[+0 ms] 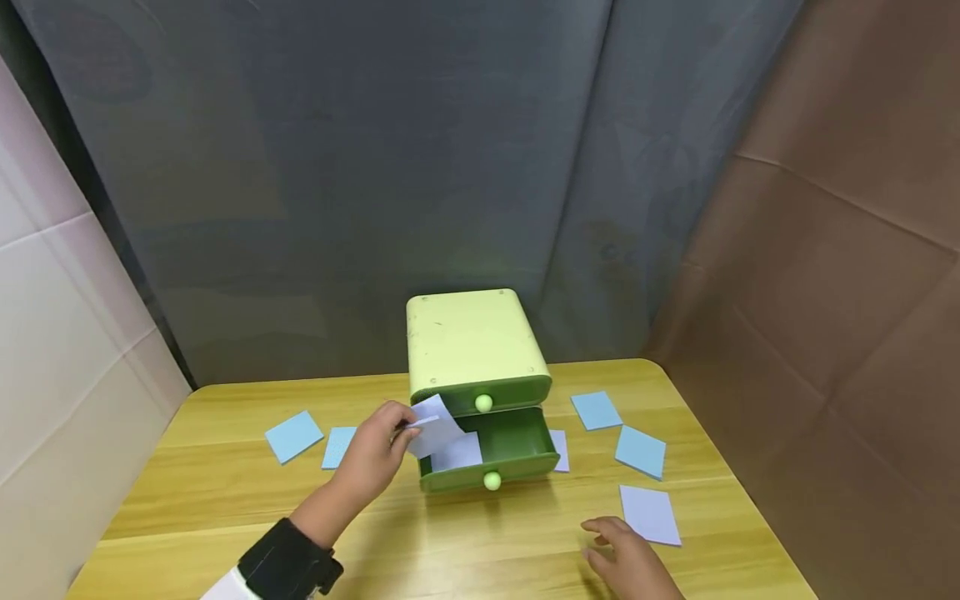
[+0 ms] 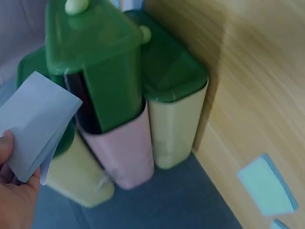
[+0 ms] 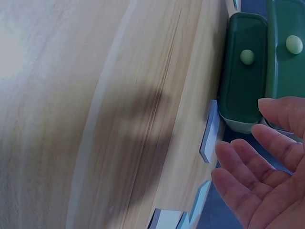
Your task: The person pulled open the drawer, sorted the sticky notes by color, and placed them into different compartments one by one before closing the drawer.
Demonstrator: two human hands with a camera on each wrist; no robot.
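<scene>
My left hand point(image 1: 371, 458) pinches light purple sticky notes point(image 1: 437, 427) between thumb and fingers. In the left wrist view the held notes point(image 2: 35, 121) look like layered sheets, one edge sticking out below. They overlap the left side of a pulled-out green drawer point(image 1: 525, 446). Inside the drawer lies another light purple note point(image 1: 459, 452). The drawer belongs to a small chest point(image 1: 476, 337) with a pale yellow-green top and round knobs. My right hand point(image 1: 633, 560) hovers over the table with loosely bent fingers, holding nothing, beside a light purple note pad point(image 1: 651, 515).
Blue note pads lie on the wooden table point(image 1: 225, 500): one at far left point(image 1: 294, 437), one partly behind my left hand point(image 1: 337, 447), two at right point(image 1: 596, 410). A purple note point(image 1: 559, 451) lies beside the chest. Grey cloth point(image 1: 337, 183) hangs behind, brown cloth point(image 1: 832, 292) at right.
</scene>
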